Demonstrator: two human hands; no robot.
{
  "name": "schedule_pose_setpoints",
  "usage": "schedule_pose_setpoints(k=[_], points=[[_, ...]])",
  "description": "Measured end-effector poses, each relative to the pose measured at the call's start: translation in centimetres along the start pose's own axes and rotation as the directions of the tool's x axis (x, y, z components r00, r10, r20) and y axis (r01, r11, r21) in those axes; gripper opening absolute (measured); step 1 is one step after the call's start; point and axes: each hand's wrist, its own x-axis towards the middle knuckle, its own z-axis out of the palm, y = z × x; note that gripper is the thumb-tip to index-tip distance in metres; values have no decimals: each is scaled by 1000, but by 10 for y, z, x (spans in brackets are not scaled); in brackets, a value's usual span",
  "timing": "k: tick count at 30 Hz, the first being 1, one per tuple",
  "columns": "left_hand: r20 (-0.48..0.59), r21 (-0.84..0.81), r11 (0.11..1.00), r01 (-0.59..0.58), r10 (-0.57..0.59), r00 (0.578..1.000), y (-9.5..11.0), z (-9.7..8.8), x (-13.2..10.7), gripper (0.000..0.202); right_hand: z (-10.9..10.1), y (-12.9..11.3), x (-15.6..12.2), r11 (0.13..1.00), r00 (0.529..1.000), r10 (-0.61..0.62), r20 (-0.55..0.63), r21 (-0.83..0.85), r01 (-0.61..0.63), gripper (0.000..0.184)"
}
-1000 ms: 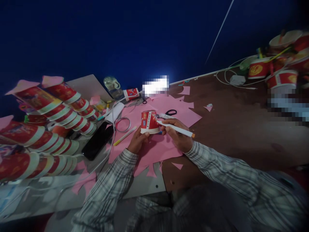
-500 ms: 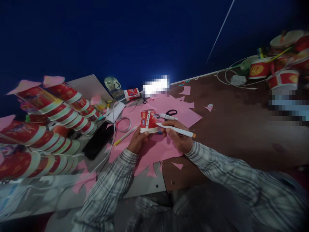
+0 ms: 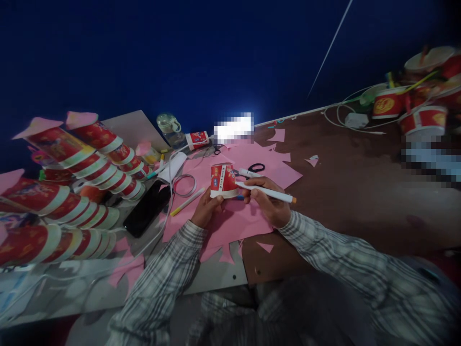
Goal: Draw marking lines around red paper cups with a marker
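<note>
My left hand (image 3: pixel 208 207) grips a red paper cup (image 3: pixel 223 180) by its white rim; the cup is upside down, rim at the bottom. In my right hand (image 3: pixel 270 199) is a white marker (image 3: pixel 270 192) with an orange end, its tip at the cup's right side. Whether the tip touches the cup I cannot tell. Pink paper (image 3: pixel 245 223) lies beneath both hands. Just behind the cup are a second white marker (image 3: pixel 249 173) and black-handled scissors (image 3: pixel 256 167). A yellow-ended marker (image 3: pixel 187 203) rests left of my left hand.
Leaning stacks of red cups with pink paper tops (image 3: pixel 82 158) fill the left side. Nearer are a black phone (image 3: pixel 142 211), a roll of tape (image 3: pixel 184 185) and a white cable. A clear bottle (image 3: pixel 169 127) stands at the back. More cups (image 3: pixel 389 103) sit far right.
My right hand and its marker have shifted slightly right, the tip drawing a little away from its former spot on the cup. My left hand still holds the cup in nearly the same place.
</note>
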Motion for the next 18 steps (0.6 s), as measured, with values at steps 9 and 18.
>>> schedule_pose_setpoints(k=[9, 18], points=[[62, 12, 998, -69, 68, 996, 1, 4, 1, 51, 0, -3, 1, 997, 999, -39, 6, -67, 40, 24], [33, 25, 998, -56, 55, 998, 2, 5, -1, 48, 1, -1, 2, 996, 999, -27, 18, -84, 28, 26]])
